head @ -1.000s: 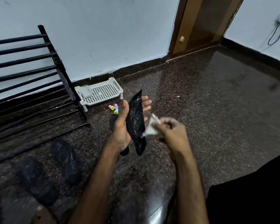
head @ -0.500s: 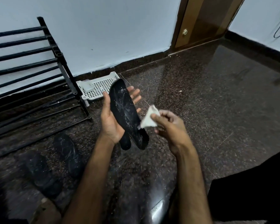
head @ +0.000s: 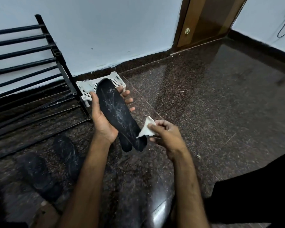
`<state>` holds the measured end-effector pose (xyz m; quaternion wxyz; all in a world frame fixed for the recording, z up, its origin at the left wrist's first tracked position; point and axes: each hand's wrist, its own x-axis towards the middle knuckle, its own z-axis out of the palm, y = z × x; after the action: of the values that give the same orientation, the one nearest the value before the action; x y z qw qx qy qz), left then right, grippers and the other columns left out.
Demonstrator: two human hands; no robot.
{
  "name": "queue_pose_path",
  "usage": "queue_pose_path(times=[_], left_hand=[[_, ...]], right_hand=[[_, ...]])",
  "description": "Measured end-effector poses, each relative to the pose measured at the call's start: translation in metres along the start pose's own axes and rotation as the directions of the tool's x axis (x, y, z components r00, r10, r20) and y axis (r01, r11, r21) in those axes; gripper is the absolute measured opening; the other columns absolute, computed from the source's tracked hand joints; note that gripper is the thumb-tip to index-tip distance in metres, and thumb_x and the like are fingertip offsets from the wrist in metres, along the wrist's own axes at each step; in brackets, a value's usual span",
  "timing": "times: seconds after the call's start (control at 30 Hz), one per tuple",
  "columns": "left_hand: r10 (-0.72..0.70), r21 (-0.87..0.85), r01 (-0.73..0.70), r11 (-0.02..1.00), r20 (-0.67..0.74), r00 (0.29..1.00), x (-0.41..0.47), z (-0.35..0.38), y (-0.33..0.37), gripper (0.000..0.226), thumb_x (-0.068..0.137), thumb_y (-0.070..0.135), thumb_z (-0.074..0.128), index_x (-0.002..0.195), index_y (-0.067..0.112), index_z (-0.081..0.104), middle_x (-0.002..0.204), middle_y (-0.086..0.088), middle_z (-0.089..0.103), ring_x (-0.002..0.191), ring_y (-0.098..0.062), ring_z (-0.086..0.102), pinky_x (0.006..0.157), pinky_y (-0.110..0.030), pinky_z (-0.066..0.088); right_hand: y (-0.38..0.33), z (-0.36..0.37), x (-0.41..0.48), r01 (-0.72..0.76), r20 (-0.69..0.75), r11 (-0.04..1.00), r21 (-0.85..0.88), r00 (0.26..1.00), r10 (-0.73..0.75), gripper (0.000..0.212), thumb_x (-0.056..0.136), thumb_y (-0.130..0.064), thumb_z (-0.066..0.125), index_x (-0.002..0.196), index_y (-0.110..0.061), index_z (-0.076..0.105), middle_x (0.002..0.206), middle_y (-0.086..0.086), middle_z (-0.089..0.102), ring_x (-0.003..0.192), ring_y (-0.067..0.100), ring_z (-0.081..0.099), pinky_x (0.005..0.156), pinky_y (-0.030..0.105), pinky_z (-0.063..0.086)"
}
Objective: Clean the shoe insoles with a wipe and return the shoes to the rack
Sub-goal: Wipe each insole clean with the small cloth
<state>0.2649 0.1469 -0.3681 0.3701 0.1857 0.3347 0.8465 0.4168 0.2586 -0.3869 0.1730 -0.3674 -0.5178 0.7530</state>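
Observation:
My left hand point(head: 104, 122) holds a black insole point(head: 115, 109) from underneath, thumb on its left edge and fingertips showing past its right edge. The insole's top faces me, dusted with white specks. A second dark insole end point(head: 126, 145) hangs beneath it. My right hand point(head: 164, 135) pinches a crumpled white wipe point(head: 146, 128) at the insole's heel end. Two more dark insoles or shoes, one point(head: 67, 152) nearer the middle and another point(head: 34, 171) to its left, lie on the floor.
A black metal shoe rack point(head: 39, 66) stands at the left against the white wall. A small white perforated plastic stand point(head: 117, 79) sits beside it. Dark speckled granite floor point(head: 204, 104) spreads to the right toward a brown door point(head: 207, 18).
My left hand has turned the insole from edge-on to face up and lifted it in front of the white stand. The right hand with the wipe stays at the heel end.

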Motion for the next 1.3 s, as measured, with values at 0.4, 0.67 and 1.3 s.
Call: queue_pose_path(times=[0.4, 0.67, 1.3], left_hand=[[-0.218, 0.259, 0.22, 0.94, -0.036, 0.975, -0.006, 0.007, -0.029, 0.079, 0.093, 0.069, 0.03, 0.129, 0.007, 0.063, 0.132, -0.021, 0.06, 0.11, -0.034, 0.058, 0.091, -0.048, 0.047], [-0.186, 0.207, 0.205, 0.957, -0.108, 0.977, -0.006, 0.0, -0.023, 0.071, 0.096, 0.068, 0.021, 0.131, 0.02, 0.061, 0.134, -0.012, 0.062, 0.114, -0.036, 0.059, 0.077, -0.049, 0.058], [-0.364, 0.015, 0.368, 0.93, -0.108, 0.925, -0.006, -0.004, -0.014, 0.082, 0.092, 0.076, 0.026, 0.11, 0.007, 0.066, 0.098, -0.016, 0.064, 0.079, -0.029, 0.063, 0.07, -0.044, 0.056]], right_hand=[[-0.039, 0.015, -0.009, 0.222, -0.023, 0.965, 0.139, 0.975, -0.221, 0.011, 0.087, -0.006, 0.072, 0.095, -0.009, 0.064, 0.076, -0.001, 0.071, 0.066, 0.014, 0.068, 0.057, 0.024, 0.057], [-0.018, -0.015, 0.008, 0.052, -0.392, 0.697, -0.716, 0.795, -0.462, 0.009, 0.087, -0.02, 0.073, 0.091, -0.017, 0.065, 0.08, -0.006, 0.066, 0.063, 0.004, 0.054, 0.052, 0.015, 0.032], [-0.003, -0.014, 0.013, 0.143, -0.21, 0.953, -0.269, 0.956, -0.203, 0.004, 0.088, -0.014, 0.073, 0.089, -0.018, 0.072, 0.08, 0.0, 0.073, 0.075, 0.018, 0.068, 0.071, 0.036, 0.057]])
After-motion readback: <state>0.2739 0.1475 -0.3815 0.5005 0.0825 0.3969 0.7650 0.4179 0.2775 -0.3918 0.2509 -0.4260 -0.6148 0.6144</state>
